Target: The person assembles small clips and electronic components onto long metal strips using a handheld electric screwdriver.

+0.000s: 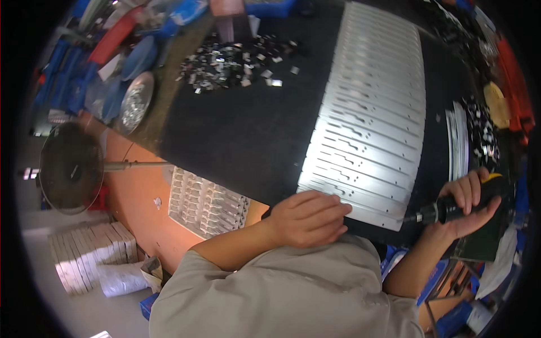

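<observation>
A long row of silver metal strips (383,163) with slots and small holes lies side by side on the black work surface. My right hand (465,205) is wrapped round a black electric screwdriver (448,209) with a yellow patch at its rear. Its bit points left, at the right end of the nearest strip; I cannot tell whether it touches. At the near left corner of the row rests my left hand (310,218), fingers bent and pressed together. What lies under those fingers is hidden.
Small dark and shiny pieces (231,62) are heaped at the far left, with another heap (482,132) at the right beside loose metal strips (456,143). A metal bowl of small parts (136,102) stands left. Below the table edge are a tray (205,203) and a fan (72,169).
</observation>
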Action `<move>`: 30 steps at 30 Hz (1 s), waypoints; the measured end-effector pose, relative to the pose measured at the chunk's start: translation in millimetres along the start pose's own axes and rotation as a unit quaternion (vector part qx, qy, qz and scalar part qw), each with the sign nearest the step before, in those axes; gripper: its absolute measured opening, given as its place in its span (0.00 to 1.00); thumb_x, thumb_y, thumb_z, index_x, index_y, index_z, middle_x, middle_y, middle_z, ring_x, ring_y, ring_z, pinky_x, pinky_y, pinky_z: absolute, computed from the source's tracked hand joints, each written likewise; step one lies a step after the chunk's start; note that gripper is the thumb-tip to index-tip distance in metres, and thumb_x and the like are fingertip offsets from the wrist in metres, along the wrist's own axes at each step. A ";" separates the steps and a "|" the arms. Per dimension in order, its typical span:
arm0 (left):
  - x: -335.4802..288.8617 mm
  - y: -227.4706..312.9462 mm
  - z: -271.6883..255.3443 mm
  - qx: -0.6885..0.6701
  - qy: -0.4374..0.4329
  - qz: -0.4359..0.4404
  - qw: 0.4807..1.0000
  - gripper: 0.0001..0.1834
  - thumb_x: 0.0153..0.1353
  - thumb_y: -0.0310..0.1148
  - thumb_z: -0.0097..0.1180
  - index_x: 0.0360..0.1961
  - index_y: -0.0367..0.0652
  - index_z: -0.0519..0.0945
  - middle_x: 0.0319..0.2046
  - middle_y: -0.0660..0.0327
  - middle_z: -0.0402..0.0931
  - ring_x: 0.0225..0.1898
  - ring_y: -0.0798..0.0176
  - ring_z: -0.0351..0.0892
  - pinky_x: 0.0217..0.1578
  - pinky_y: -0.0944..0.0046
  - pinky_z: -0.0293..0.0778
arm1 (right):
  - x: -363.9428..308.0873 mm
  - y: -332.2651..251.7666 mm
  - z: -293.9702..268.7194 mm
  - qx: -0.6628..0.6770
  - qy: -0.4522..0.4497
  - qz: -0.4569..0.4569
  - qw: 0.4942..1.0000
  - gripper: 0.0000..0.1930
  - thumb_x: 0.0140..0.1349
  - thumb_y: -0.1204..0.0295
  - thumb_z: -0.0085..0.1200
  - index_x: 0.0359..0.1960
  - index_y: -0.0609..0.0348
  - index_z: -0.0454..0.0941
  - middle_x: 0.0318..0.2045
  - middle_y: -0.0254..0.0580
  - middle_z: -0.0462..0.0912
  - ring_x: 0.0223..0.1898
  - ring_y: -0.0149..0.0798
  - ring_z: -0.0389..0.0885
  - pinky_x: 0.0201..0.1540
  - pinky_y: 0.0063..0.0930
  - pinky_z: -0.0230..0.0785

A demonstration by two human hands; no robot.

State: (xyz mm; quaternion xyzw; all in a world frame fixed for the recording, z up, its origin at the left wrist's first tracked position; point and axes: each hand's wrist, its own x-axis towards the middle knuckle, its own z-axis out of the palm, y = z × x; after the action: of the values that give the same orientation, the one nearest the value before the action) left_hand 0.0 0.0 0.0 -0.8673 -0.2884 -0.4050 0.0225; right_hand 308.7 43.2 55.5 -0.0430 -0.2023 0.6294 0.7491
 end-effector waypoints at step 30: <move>221.9 -471.0 33.0 0.251 -0.348 -0.268 0.863 0.19 0.58 0.33 0.51 0.52 0.43 0.78 0.45 0.46 0.81 0.47 0.44 0.80 0.49 0.53 0.74 | -56.5 -4.7 45.0 -0.438 0.118 -0.070 0.888 0.35 0.47 0.68 0.73 0.52 0.66 0.65 0.28 0.43 0.79 0.32 0.36 0.80 0.40 0.29 0.74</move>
State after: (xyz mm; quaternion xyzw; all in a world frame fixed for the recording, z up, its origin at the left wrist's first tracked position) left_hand -109.3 508.2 45.0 -0.8061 -0.5908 0.0185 0.0280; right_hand 289.9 -20.6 84.0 -0.4263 -0.3704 0.4128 0.7146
